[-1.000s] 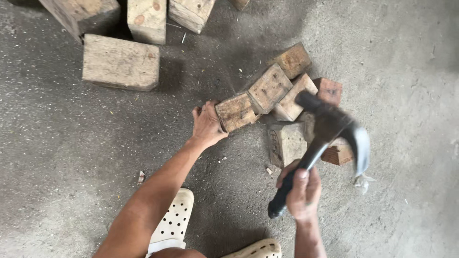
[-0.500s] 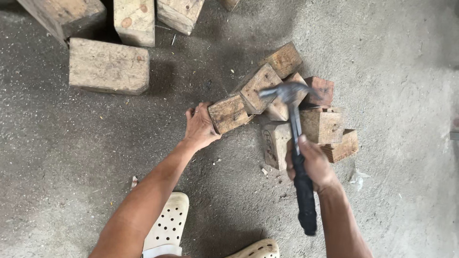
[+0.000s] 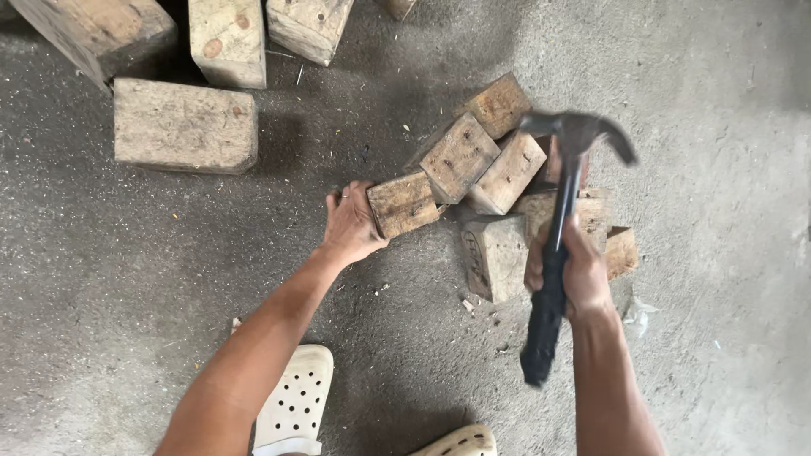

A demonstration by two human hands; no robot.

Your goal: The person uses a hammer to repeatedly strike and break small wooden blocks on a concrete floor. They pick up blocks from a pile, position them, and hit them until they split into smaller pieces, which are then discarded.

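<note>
Right hand [image 3: 568, 268] wrapped tight around black-handled claw hammer [image 3: 560, 228], grip mid-shaft, head raised above cluster of small wood blocks [image 3: 498, 173]. Left hand [image 3: 351, 224] clamped on end of nearest block [image 3: 404, 203], steadying it on concrete floor [image 3: 693, 127]. Step in hand, by appearance: striking blocks, hammer at top of swing. Next move calls for true aim, fingers kept off strike line. Blocks look weathered, rough-sawn, pale, some joined in row, splinters scattered. Larger timber chunks [image 3: 184, 125] lie well apart, top left. Pale perforated clog [image 3: 296, 405] below.
</note>
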